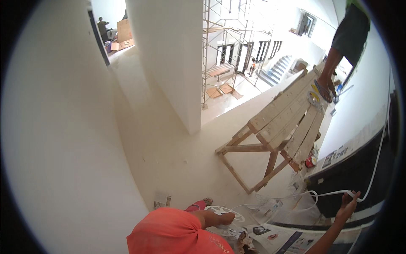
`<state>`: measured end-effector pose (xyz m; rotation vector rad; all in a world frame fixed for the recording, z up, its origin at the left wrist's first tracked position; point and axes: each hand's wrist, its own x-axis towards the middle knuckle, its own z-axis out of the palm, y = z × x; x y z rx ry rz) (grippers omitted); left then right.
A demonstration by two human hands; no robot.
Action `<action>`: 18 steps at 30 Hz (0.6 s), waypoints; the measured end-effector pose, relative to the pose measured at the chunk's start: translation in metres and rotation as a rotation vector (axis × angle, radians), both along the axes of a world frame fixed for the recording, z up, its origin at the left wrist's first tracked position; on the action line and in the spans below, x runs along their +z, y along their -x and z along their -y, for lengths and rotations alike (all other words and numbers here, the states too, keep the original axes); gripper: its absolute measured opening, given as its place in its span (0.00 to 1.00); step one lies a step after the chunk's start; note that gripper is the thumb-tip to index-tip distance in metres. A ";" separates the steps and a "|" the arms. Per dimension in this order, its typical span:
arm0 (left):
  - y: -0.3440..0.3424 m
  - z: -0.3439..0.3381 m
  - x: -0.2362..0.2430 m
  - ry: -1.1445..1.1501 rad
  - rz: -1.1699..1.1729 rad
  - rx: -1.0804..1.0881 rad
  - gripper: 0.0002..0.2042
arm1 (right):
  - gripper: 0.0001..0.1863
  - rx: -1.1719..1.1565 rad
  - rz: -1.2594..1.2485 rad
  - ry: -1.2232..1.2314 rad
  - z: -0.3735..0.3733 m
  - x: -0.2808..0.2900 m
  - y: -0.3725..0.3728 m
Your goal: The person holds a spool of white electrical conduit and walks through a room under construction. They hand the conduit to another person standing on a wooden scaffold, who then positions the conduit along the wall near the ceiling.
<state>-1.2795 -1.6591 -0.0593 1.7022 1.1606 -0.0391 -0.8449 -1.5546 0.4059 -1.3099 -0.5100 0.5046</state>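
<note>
My left hand (228, 218), at the end of an orange-red sleeve, is closed at the middle of a white spoked reel (214, 208). It seems to grip the reel, though the fingers are partly hidden. A long white flexible strip (333, 193) runs from the reel, loops over the floor and passes through my right hand (348, 206). The right fingers are closed around it. Beyond that hand the strip rises along the right wall. Whether it is flat cable or strip light I cannot tell.
A wooden trestle platform (279, 116) stands ahead, with a person's sandalled feet (325, 89) and a yellow-white roll (313, 98) on it. Newspaper sheets (292, 242) and a red tin (311, 161) lie at right. Metal scaffolding (224, 46) stands in the lower hall beyond the floor's edge.
</note>
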 end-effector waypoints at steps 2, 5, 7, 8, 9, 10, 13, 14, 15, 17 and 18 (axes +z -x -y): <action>-0.005 0.018 -0.012 -0.006 -0.024 -0.137 0.13 | 0.26 -0.003 0.035 0.043 0.006 -0.001 0.012; -0.012 0.044 -0.039 0.001 -0.059 -0.222 0.12 | 0.25 -0.078 0.108 0.151 0.015 -0.001 0.025; -0.012 0.052 -0.062 0.015 -0.097 -0.409 0.13 | 0.21 -0.073 0.107 0.172 0.023 0.001 0.030; -0.007 0.055 -0.071 -0.047 -0.113 -0.528 0.12 | 0.21 -0.096 0.127 0.140 0.023 -0.003 0.033; -0.006 0.056 -0.080 -0.116 -0.234 -0.715 0.11 | 0.25 -0.092 0.159 0.220 0.029 -0.003 0.035; 0.000 0.054 -0.088 -0.333 -0.240 -1.047 0.10 | 0.26 -0.088 0.162 0.208 0.029 -0.004 0.036; 0.013 0.053 -0.099 0.127 -0.272 -0.542 0.14 | 0.27 -0.082 0.207 0.189 0.034 0.005 0.046; 0.014 0.056 -0.102 0.168 -0.277 -0.549 0.14 | 0.27 -0.138 0.208 0.197 0.040 0.005 0.056; 0.019 0.059 -0.104 0.104 -0.211 -0.606 0.15 | 0.21 -0.149 0.224 0.199 0.041 0.005 0.066; 0.023 0.074 -0.104 0.148 -0.232 -0.666 0.17 | 0.18 -0.166 0.297 0.132 0.043 0.013 0.088; 0.025 0.078 -0.107 0.105 -0.234 -0.673 0.18 | 0.18 -0.218 0.323 0.132 0.040 0.016 0.097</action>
